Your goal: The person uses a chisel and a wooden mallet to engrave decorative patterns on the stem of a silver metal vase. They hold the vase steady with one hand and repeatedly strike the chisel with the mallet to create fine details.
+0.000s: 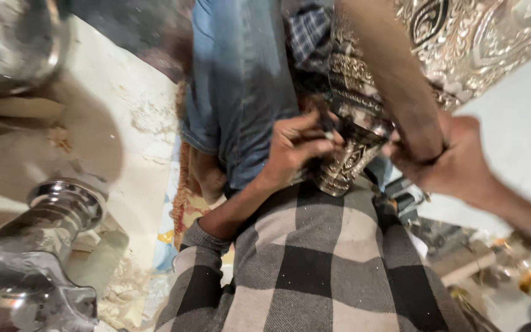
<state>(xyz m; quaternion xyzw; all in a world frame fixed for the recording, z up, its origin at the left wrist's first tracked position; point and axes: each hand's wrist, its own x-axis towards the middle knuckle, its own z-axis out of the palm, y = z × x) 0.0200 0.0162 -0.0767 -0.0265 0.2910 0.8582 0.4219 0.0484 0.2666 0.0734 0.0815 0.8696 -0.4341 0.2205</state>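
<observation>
My left hand (296,147) is closed on a thin dark tool (326,126), its tip pressed against an embossed silver-coloured metal piece (348,157) that rests on my lap. My right hand (453,163) grips the lower end of a brown rounded shaft (394,80) that slants up across the metal piece; what the shaft is cannot be told. A larger embossed metal sheet (487,37) fills the upper right. My checked grey and black sweater (314,264) and blue jeans (241,80) lie below the work.
A shiny metal vessel (13,43) sits at the upper left. A polished metal stand (62,209) lies at the left on the pale dusty floor (136,123). Loose tools and scraps (462,258) clutter the lower right. A patterned mat (185,197) shows under my leg.
</observation>
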